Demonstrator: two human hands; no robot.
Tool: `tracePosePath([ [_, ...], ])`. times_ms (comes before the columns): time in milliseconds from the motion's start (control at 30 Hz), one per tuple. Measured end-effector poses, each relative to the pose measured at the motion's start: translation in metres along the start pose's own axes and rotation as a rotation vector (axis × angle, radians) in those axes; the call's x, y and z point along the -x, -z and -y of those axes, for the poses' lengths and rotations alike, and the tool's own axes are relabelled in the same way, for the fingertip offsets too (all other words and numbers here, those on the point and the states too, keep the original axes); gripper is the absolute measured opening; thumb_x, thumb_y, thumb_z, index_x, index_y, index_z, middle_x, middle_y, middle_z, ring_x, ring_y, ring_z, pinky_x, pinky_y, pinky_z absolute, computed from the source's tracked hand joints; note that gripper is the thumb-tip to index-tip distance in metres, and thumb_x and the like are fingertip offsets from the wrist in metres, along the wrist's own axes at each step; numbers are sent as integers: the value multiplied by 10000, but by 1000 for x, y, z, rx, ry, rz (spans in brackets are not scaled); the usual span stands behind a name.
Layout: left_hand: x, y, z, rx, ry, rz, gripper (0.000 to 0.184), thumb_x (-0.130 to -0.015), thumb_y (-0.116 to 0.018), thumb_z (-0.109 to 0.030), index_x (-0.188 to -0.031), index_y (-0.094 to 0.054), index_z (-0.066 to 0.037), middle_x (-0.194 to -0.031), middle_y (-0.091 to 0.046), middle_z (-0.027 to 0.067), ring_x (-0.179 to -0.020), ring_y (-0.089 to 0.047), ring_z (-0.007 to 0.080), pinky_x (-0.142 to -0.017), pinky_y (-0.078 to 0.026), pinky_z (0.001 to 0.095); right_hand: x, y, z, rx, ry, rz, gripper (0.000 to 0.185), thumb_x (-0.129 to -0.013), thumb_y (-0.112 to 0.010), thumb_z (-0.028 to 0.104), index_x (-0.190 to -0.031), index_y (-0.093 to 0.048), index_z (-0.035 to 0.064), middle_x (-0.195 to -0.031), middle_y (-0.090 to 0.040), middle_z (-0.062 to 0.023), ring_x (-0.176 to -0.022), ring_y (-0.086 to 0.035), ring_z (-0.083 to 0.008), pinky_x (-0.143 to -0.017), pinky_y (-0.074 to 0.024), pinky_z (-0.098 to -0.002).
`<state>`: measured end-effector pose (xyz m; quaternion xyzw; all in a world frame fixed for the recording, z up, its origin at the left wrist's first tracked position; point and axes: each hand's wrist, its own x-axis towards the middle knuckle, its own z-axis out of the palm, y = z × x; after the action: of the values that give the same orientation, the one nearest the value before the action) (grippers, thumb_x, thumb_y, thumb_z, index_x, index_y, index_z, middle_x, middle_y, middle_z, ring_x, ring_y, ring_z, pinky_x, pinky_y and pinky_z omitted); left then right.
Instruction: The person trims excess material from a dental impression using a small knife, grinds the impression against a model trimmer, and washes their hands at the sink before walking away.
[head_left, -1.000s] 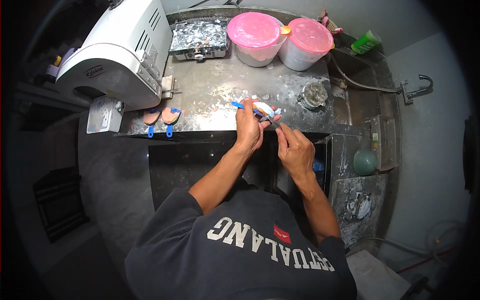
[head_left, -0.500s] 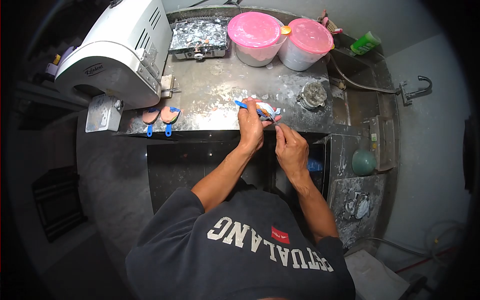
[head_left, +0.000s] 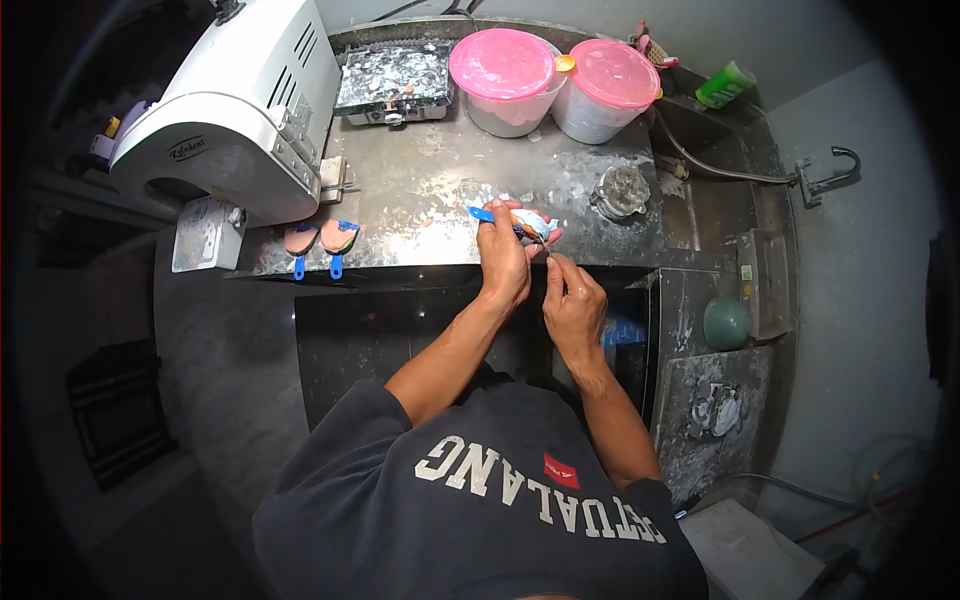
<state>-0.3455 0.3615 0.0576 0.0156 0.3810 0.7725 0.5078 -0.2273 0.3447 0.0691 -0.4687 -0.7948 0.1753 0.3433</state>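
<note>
My left hand (head_left: 503,262) is wrapped round a blue-handled dental impression tray (head_left: 528,222) with white material on it, above the worktop's front edge. A thin metal tool (head_left: 546,247) is pinched in my right hand (head_left: 576,305), its tip against the near side of the tray. The tip itself is too small to make out. To the left, a pink-covered blue tray (head_left: 301,240) and another pink-covered blue tray (head_left: 340,237) lie side by side at the worktop's front edge, handles towards me.
A white machine (head_left: 225,130) stands at the left. Behind are a speckled black-topped box (head_left: 393,80) and tubs with pink lids (head_left: 503,64). A round pale object (head_left: 621,191) sits on the worktop (head_left: 430,160). At the right are a sink (head_left: 695,212) and a green bowl (head_left: 727,324).
My right hand has moved left and slightly nearer to my body, with the tool still in its fingers. My left hand has shifted slightly right, still holding the tray.
</note>
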Motion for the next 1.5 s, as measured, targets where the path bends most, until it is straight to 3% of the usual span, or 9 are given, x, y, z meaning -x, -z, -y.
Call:
tracePosePath([
  [300,1,2,-14,-275,-28,122,415,-1081,-344,-408,-1065,-472,-14,-917,-600,160,-865,-680,243,-745,-651,414,-13,19,-2,172,123,77,154,-935,-664,176,-1036,-709,69,-719,-623,-125,-606,-628,-340,-532,-483,-424],
  [600,10,-1,-6,9,56,-5,423,-1074,-367,-421,-1073,-473,-12,-900,-605,156,-805,-675,239,-701,-647,386,-2,3,0,141,66,9,147,-945,-646,142,-1046,-710,57,-726,-635,-134,-618,-631,-330,-543,-484,-416],
  [833,9,2,2,43,108,-32,388,-1072,-385,-390,-1060,-477,-13,-939,-558,151,-893,-662,257,-776,-645,466,1,0,-6,158,52,-6,178,-941,-655,203,-1067,-706,88,-699,-594,-111,-588,-627,-331,-512,-484,-422],
  [933,8,6,7,56,133,-43,395,-1068,-399,-397,-1070,-481,-11,-940,-563,153,-878,-659,249,-763,-643,459,1,-1,-4,127,13,4,145,-950,-635,151,-1039,-705,61,-728,-638,-138,-615,-628,-341,-532,-480,-424],
  [1100,-3,12,6,-4,101,-37,410,-1066,-414,-403,-1075,-489,-1,-889,-581,146,-820,-658,234,-708,-647,432,-2,7,-10,0,-39,82,207,-906,-706,223,-1025,-707,54,-761,-642,-132,-605,-654,-305,-516,-498,-386],
  [1200,-7,18,2,-100,85,-9,419,-1067,-407,-409,-1097,-495,-1,-870,-585,139,-802,-657,240,-780,-639,472,-12,11,-4,-171,-114,59,262,-854,-770,198,-1022,-703,8,-817,-659,-138,-664,-658,-243,-560,-511,-335],
  [1333,-3,23,2,-253,157,127,462,-1071,-382,-434,-1140,-542,-6,-900,-639,141,-758,-648,204,-734,-629,384,-23,-2,-20,-189,-107,37,326,-810,-816,170,-1047,-698,-21,-906,-677,-127,-804,-665,-190,-640,-528,-286],
  [1367,-6,27,4,-346,129,147,465,-1074,-373,-435,-1147,-553,-12,-889,-651,132,-745,-649,198,-707,-616,358,-24,-12,-41,-180,58,43,302,-821,-802,140,-1047,-696,-29,-867,-661,-88,-854,-636,-152,-687,-513,-265],
  [1500,-21,38,10,-602,68,164,459,-1076,-387,-387,-1041,-633,0,-811,-680,123,-668,-655,200,-585,-548,301,-26,-12,-49,-372,-204,279,263,-832,-786,122,-1024,-695,-32,-826,-638,-68,-794,-602,-133,-708,-488,-273],
])
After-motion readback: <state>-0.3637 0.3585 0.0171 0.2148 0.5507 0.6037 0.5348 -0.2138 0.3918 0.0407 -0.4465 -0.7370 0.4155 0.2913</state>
